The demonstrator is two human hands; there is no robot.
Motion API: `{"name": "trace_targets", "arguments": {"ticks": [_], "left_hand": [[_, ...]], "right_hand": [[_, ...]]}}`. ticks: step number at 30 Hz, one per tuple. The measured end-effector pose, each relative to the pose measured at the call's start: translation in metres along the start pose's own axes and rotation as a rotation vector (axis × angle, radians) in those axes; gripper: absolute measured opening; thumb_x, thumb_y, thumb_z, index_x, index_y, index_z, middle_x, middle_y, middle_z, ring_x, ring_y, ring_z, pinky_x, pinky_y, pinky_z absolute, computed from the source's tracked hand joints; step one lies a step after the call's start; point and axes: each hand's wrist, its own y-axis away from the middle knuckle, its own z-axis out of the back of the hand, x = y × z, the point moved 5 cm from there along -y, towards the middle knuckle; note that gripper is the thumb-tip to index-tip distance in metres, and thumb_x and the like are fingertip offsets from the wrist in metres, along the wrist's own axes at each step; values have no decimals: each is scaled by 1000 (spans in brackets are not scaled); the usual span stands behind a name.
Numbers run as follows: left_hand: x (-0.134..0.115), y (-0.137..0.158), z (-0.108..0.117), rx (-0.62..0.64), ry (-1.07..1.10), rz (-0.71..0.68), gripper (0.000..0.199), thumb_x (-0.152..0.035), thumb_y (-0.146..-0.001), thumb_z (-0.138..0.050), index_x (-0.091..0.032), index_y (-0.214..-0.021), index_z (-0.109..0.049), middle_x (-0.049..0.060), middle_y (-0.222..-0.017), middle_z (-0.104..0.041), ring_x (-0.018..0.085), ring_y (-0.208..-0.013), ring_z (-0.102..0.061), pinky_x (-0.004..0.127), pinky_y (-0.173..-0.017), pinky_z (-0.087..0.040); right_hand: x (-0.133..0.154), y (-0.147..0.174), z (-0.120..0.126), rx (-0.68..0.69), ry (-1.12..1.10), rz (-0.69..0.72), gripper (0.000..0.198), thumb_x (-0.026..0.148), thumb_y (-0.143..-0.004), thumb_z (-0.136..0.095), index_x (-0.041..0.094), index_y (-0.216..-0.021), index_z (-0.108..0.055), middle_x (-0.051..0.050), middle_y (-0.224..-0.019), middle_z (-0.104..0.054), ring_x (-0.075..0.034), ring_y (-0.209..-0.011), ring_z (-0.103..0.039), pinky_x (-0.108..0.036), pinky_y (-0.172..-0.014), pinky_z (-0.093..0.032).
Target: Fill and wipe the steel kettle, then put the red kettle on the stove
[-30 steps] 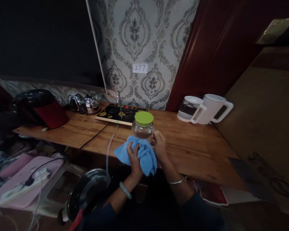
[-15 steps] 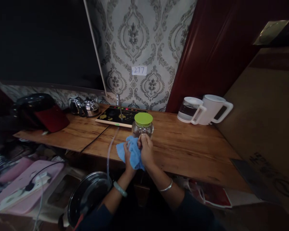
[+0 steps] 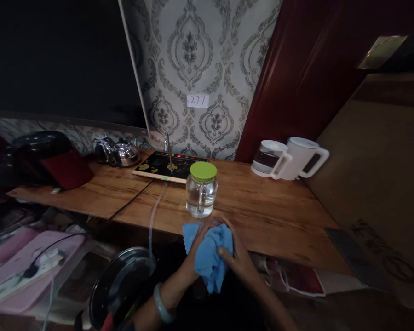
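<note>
A bunched blue cloth [image 3: 214, 253] is gripped between both hands at the table's front edge. My left hand [image 3: 199, 243] is closed on its left side, fingers partly hidden in the folds. On the other side my right hand [image 3: 235, 250] presses the cloth with its thumb across the front. Just beyond them stands a glass jug [image 3: 202, 197] with a handle facing me, partly filled with clear liquid. Its green lid [image 3: 203, 171] is on, and neither hand touches it.
Behind the jug lies a black flowered panel [image 3: 158, 166] with a small tap [image 3: 167, 145]. Metal kettles [image 3: 124, 152] and a red-black appliance [image 3: 55, 161] stand left; a glass pot [image 3: 267, 158] and white jug [image 3: 300, 158] stand right. Below left is a dark basin [image 3: 124, 280] with a hose [image 3: 152, 220].
My right hand has left the jug's handle and joined my left hand on the cloth. Hands and cloth have moved toward me and slightly right, uncovering the jug's front.
</note>
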Motion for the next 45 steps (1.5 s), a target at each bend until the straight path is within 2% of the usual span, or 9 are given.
{"name": "trace_targets", "arguments": {"ticks": [9, 11, 14, 18, 22, 27, 34, 39, 45], "left_hand": [[-68, 30, -32, 458, -280, -118, 72, -31, -72, -76, -27, -139, -51, 8, -148, -49, 32, -137, -43, 47, -115, -33], [-90, 30, -24, 382, -447, -184, 55, -33, -74, -74, -26, -127, -63, 9, -140, -57, 31, -129, -51, 44, -109, -40], [-116, 21, -4, 61, -498, -295, 27, -37, -84, -65, -21, -104, -71, 9, -108, -71, 25, -101, -65, 38, -92, -51], [-132, 4, 11, -285, -344, -468, 27, -36, -76, -72, -18, -97, -69, 7, -98, -70, 21, -94, -64, 32, -87, -50], [-121, -23, 5, -230, -179, -383, 31, -39, -73, -75, -17, -94, -68, 4, -88, -69, 18, -82, -63, 26, -75, -50], [-105, -37, -3, -107, -225, -319, 40, -55, -77, -68, -14, -75, -67, 1, -64, -61, 13, -62, -55, 23, -59, -44], [-96, -36, -8, -94, -176, -290, 50, -67, -78, -60, -17, -74, -60, -2, -58, -55, 12, -54, -51, 22, -53, -41], [-93, -40, -9, -128, -167, -276, 56, -73, -74, -60, -17, -69, -57, -4, -52, -49, 9, -48, -42, 20, -46, -34], [-99, -46, 9, -195, -166, -299, 59, -73, -75, -57, -19, -56, -47, -6, -43, -38, 7, -40, -32, 20, -41, -24]], "right_hand": [[8, -15, 40, -266, -112, -156, 42, 51, -68, -75, 21, -96, -69, -8, -91, -75, -27, -85, -70, -38, -76, -58], [18, -26, 51, -317, -150, -159, 37, 46, -66, -78, 21, -92, -69, -6, -86, -75, -25, -78, -70, -36, -72, -57], [45, -48, 63, -394, -131, -29, 31, 37, -68, -76, 21, -93, -68, -5, -90, -74, -22, -79, -68, -35, -75, -56], [75, -84, 52, -464, -10, 273, 36, 32, -77, -66, 22, -111, -63, -10, -126, -64, -26, -116, -59, -45, -105, -43], [53, -111, 10, -384, 246, 398, 53, 33, -77, -62, 25, -129, -53, -10, -147, -45, -31, -138, -37, -56, -117, -23], [-21, -100, -5, -439, 327, 341, 49, 33, -74, -63, 24, -122, -55, -12, -140, -43, -32, -126, -46, -51, -105, -40], [-59, -77, 1, -157, 586, 219, 39, 23, -71, -64, 23, -110, -66, -11, -128, -54, -32, -115, -51, -49, -97, -45], [-56, -83, 6, -277, 366, 212, 38, 29, -66, -64, 21, -103, -68, -12, -121, -59, -33, -113, -54, -48, -98, -44], [-55, -96, 36, -369, -105, -52, 18, 33, -62, -66, 22, -75, -59, 0, -74, -67, -20, -70, -61, -32, -67, -51]]}}
